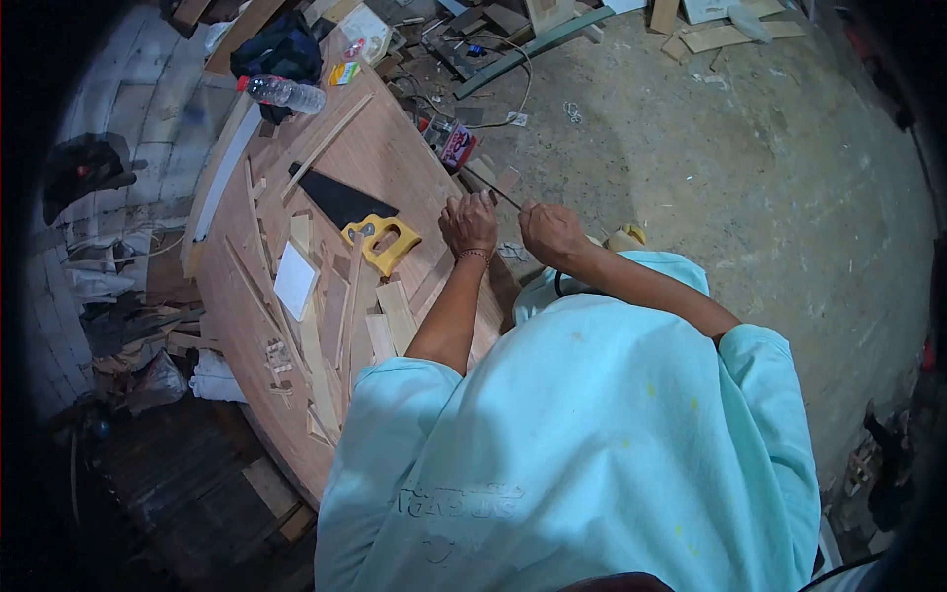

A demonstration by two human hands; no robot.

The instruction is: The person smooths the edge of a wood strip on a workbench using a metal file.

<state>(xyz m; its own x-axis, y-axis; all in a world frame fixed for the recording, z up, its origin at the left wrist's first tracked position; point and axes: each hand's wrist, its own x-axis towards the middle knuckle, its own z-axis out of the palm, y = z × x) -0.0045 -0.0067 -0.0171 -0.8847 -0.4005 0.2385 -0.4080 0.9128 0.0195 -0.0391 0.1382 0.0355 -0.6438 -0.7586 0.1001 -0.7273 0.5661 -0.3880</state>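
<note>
My right hand (554,235) is closed around a thin dark cord (491,187), which runs taut and straight toward the table's edge; a black loop hangs below the wrist. My left hand (469,225) is curled at the edge of the wooden tabletop (390,148), and what its fingers hold, if anything, is hidden. Left of it lies a handsaw (380,242) with a yellow handle and dark blade. Just beyond both hands sits a red and dark printed box (459,146).
Wood strips (335,138), a white rectangular piece (295,280) and small offcuts lie on the tabletop. A plastic bottle (286,95) lies near a dark bag (281,49) at the far end. Scrap wood and a green bar (533,51) litter the concrete floor (769,187).
</note>
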